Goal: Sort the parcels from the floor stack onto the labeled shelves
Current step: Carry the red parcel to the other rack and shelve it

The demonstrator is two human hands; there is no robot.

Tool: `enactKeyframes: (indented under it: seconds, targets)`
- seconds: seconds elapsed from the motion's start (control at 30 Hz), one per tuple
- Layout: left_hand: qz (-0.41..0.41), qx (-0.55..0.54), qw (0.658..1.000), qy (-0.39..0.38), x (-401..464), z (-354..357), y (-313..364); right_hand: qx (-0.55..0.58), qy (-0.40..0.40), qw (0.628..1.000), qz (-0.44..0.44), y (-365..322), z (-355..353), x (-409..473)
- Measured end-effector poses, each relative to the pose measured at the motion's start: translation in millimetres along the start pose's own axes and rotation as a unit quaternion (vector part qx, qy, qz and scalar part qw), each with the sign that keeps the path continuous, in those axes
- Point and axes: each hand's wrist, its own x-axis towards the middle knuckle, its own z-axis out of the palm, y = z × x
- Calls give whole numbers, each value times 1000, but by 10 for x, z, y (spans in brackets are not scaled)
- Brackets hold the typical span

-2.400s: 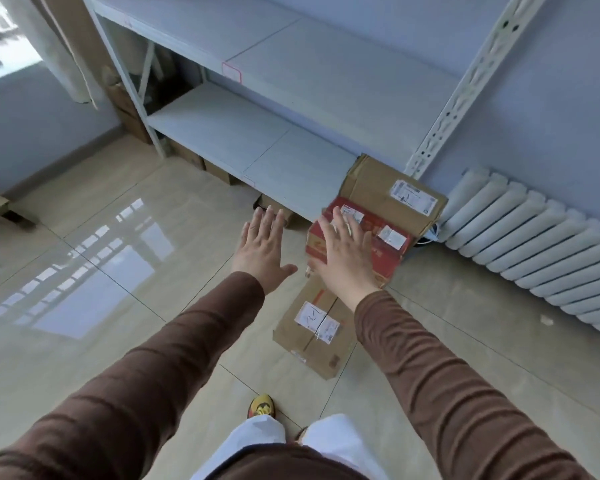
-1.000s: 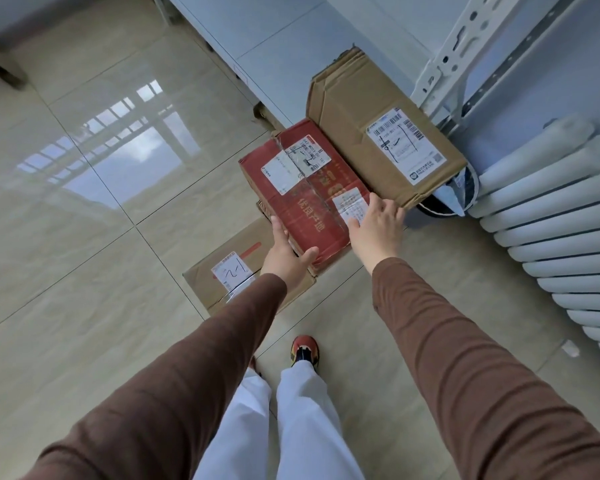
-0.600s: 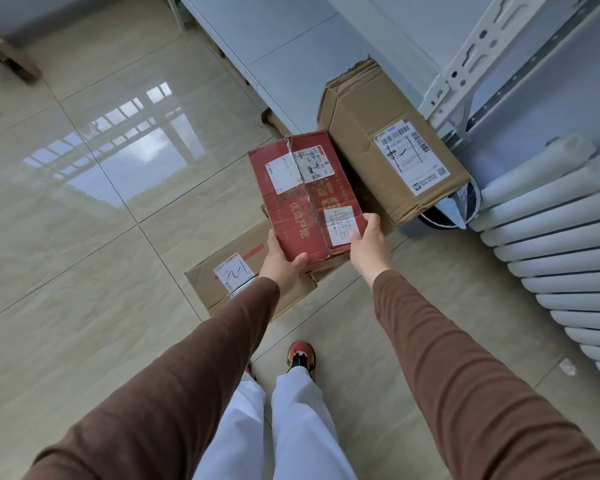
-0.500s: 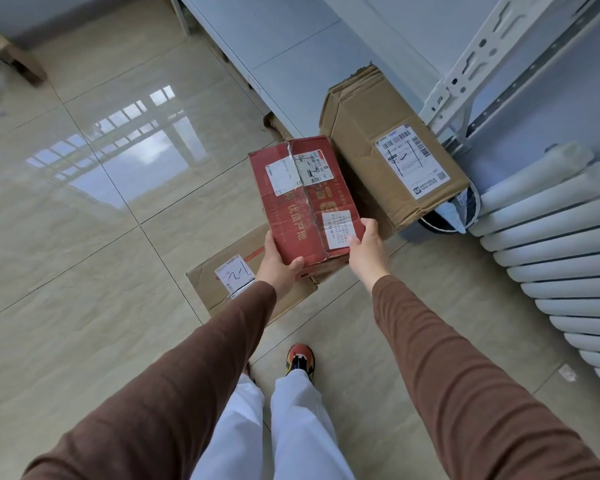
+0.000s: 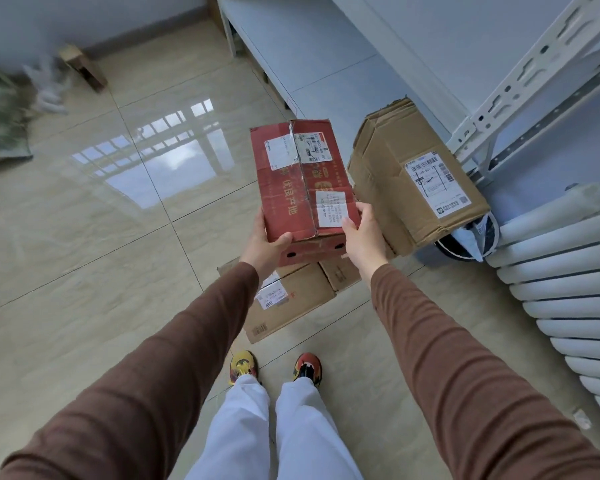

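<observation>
The red parcel [image 5: 303, 181] was held up clear of the floor, in front of the person, between the two hands. The left hand [image 5: 265, 239] gripped its near left corner with the thumb curled over the top edge, and the right hand [image 5: 362, 233] clasped the near right corner, fingers wrapped onto the side. It looked like stiff corrugated card, taped along the top seam, and probably light to moderate in weight, since it stayed level from a grip at one end only. The tape and glossy labels could be slick, so the bare card corners seemed the safer hold.

The parcel's underside and far face were hidden. A brown box [image 5: 409, 188] leaned just to its right against the shelf frame [image 5: 520, 88], and flatter cartons [image 5: 291, 296] lay on the floor below, partly covered. No shelf label was legible, and the label print was too small to read.
</observation>
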Motion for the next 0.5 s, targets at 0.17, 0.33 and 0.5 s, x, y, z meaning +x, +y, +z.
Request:
enactKeyframes:
  seconds: [0.17, 0.33, 0.5]
  targets:
    - [56, -65, 994, 62, -208, -676, 556, 61, -16, 994, -86, -853, 212, -171]
    - [126, -117, 978, 116, -573, -1505, 1070, 92, -57, 981, -160, -1818, 547, -430]
    - [183, -157, 952, 188, -1046, -2537, 1358, 138, -117, 958, -221, -2764, 1133, -940]
